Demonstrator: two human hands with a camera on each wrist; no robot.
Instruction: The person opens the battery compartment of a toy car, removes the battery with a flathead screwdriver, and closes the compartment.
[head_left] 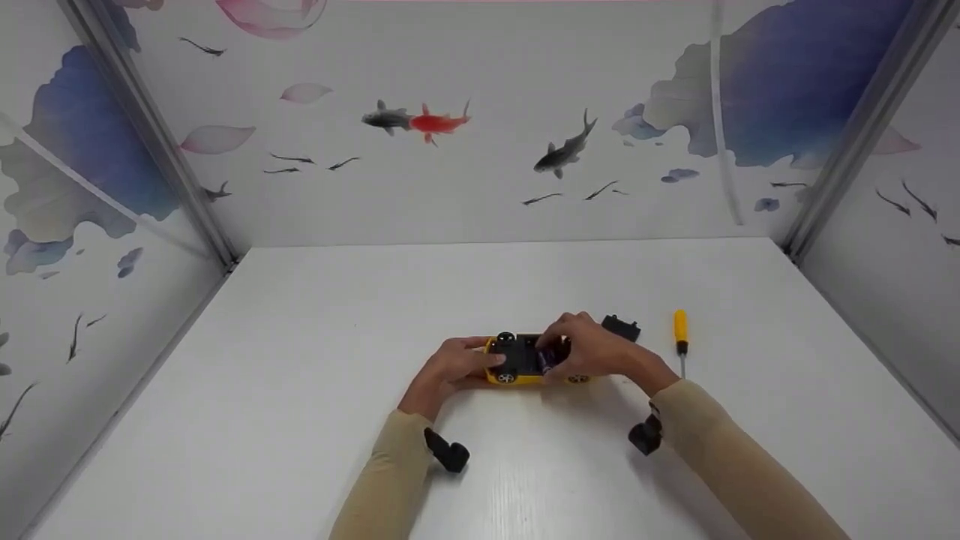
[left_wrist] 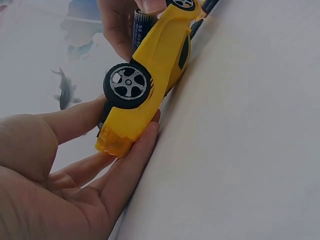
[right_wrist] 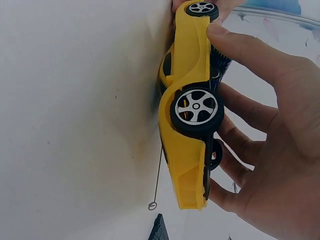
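A yellow toy car (head_left: 536,379) lies upside down, its black underside and wheels facing up. My left hand (head_left: 463,361) grips one end of it, thumb on the underside and fingers along the lower side. Over the car's middle, my right hand (head_left: 589,346) pinches a dark battery (left_wrist: 142,27), which stands tilted out of the underside in the left wrist view. In the right wrist view the right thumb (right_wrist: 250,50) reaches across the car's edge and hides most of the battery. How far the battery sits inside cannot be seen.
A black cover (head_left: 621,328) lies just beyond the right hand. Farther right is a screwdriver (head_left: 681,330) with a yellow handle. A thin wire with a looped end (right_wrist: 152,206) sticks out beside the car. Printed panels (head_left: 480,187) wall the white table at the back and sides.
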